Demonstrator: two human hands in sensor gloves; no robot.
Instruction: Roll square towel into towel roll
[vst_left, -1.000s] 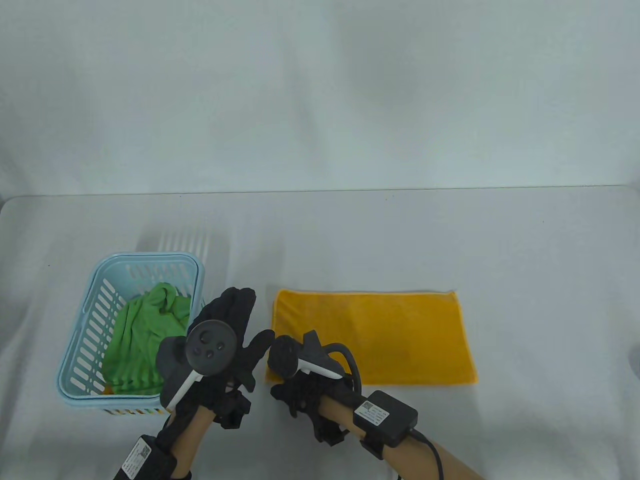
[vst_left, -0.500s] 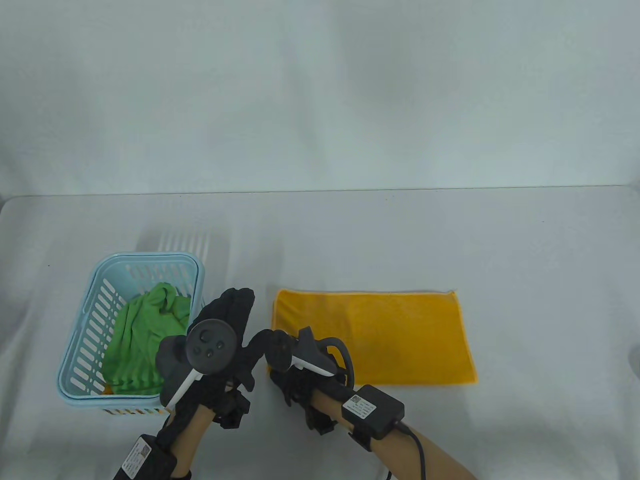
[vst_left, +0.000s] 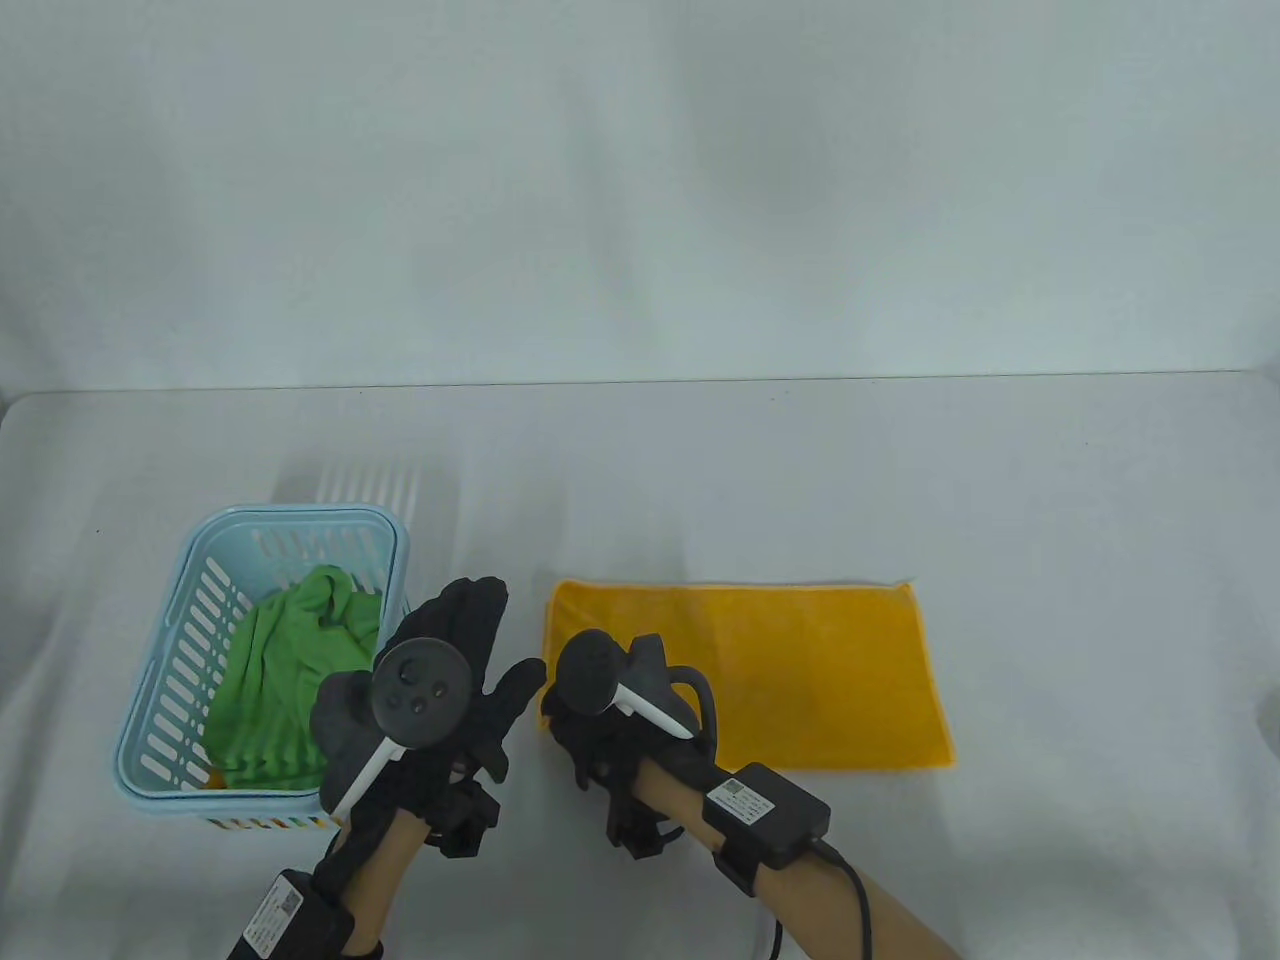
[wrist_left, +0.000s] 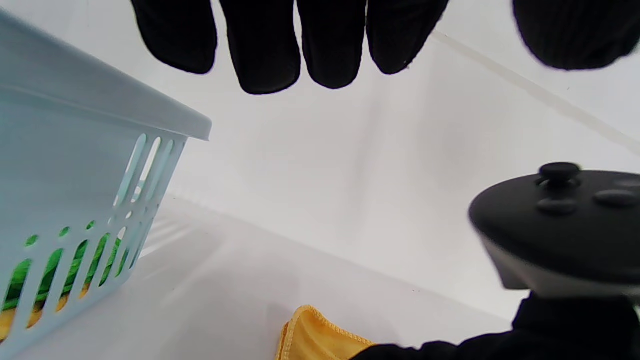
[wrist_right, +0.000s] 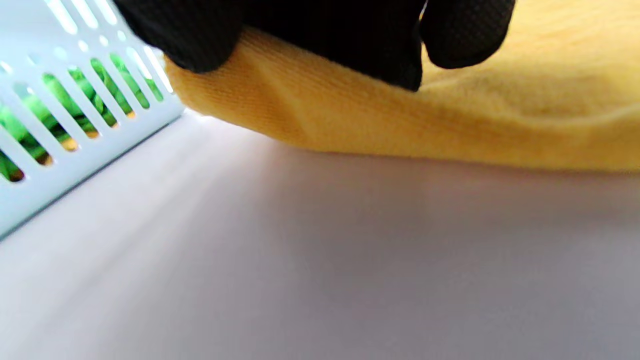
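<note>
At lower left of the table view, a pale blue slotted plastic basket (vst_left: 190, 680) holds a crumpled green cloth (vst_left: 290, 680). Beside it the left hand (vst_left: 450, 680) hovers, its grip open with straight fingers (wrist_left: 265, 45). Just right, the right hand (vst_left: 610, 720) pinches the near-left corner of the folded yellow towel (vst_left: 800, 680), lying flat on the white counter (vst_left: 900, 470).

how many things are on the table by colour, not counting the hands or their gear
yellow: 1, the folded towel lying flat, its left end under the right hand
green: 1, the crumpled cloth in the basket
light blue: 1, the slotted basket to the left of the left hand
total: 3
</note>
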